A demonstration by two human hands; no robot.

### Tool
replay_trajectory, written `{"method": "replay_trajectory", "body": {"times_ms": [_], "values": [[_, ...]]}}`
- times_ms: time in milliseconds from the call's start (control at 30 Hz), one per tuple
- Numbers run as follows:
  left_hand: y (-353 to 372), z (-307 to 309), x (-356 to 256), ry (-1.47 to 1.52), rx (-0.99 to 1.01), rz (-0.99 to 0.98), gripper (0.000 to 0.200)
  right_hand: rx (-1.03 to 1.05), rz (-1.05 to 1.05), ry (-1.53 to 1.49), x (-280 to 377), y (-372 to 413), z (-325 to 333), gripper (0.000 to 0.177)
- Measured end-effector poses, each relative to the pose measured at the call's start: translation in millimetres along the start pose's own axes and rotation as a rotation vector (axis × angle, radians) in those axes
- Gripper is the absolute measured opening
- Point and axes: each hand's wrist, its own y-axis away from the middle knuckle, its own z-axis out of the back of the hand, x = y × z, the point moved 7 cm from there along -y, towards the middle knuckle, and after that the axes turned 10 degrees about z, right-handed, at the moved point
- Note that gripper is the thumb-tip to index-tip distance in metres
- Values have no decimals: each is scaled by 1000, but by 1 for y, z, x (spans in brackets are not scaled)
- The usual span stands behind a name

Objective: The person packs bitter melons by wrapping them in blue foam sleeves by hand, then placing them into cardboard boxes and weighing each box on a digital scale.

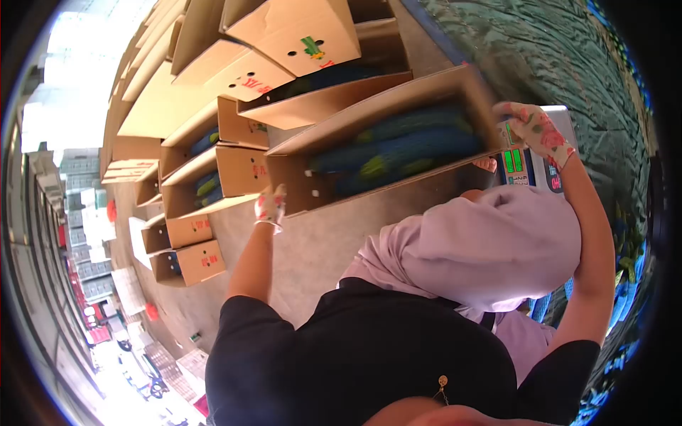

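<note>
A long open cardboard box (398, 186) is held tilted between my two hands, its right end blurred by motion. Inside lie long dark green vegetables (405, 153) that look like cucumbers, some in bluish wrap, with paler green patches. My left hand (271, 204), in a floral glove, grips the box's near left corner. At the opposite end my right hand (536, 131), gloved alike, has its fingers curled on the end wall; part of them is hidden. Beside and below that hand stands a scale (558, 117) with a lit green display (513, 162).
Open boxes of similar vegetables (206, 186) stand on the floor (305, 248) to the left. Another filled box (327, 99) and stacked cartons (302, 35) are beyond. Green sheeting (568, 64) spreads at the right. White stacked crates (92, 270) line the far left.
</note>
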Motion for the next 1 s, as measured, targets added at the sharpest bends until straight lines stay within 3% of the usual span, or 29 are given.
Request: {"method": "replay_trajectory", "body": {"times_ms": [33,67,100,167,233,300,367,433,467,500,533,600,633,667,700,733,767,800,867,900,967,1000], "values": [[-9,11,14,-55,-86,-69,48,114,-63,-310,7,-10,-5,41],[-28,12,34,-415,-148,-4,49,226,-137,-621,16,-16,-19,42],[-39,23,45,-416,-147,127,51,222,-147,-613,25,-16,-20,42],[-54,38,63,-305,-212,186,49,210,-201,-632,38,-16,-22,44],[-15,45,53,288,-204,376,47,225,-216,-524,38,-8,-15,44],[-30,-3,138,1273,-386,274,41,5,-176,-492,21,11,4,42],[-2,-77,203,1487,-238,614,43,-102,-295,-529,3,47,13,41],[53,-132,145,1178,300,813,39,-115,-335,-621,-25,88,17,41],[27,-173,126,927,549,306,35,-126,-364,-697,-33,107,21,42],[16,-206,108,769,628,-219,32,-155,-374,-693,-49,125,29,42],[-4,-225,61,1130,838,-73,31,-186,-447,-661,-68,152,38,43],[-8,-214,-17,1404,845,218,28,-228,-545,-519,-52,187,65,46],[-22,-224,-18,1450,791,462,21,-256,-572,-506,-43,205,83,46],[-31,-207,-30,1120,725,115,17,-257,-573,-446,-35,223,99,49],[-30,-178,-54,643,500,-219,15,-270,-581,-387,-29,246,110,51],[-26,-147,-77,324,227,-430,14,-359,-540,-499,-33,276,119,58],[-70,-179,-45,718,529,-124,19,-429,-483,-570,-24,300,128,66],[-108,-210,-12,1122,686,269,32,-502,-467,-600,-16,330,131,63],[-130,-218,-15,692,612,4,29,-644,-425,-655,-4,391,137,56],[-140,-223,-16,489,545,-116,34,-630,-755,-374,14,407,141,42],[-87,-277,-113,351,690,-218,34,-775,-797,-203,30,470,127,34],[-49,-303,-161,322,792,-252,34,-806,-926,-118,46,495,116,36]]}}
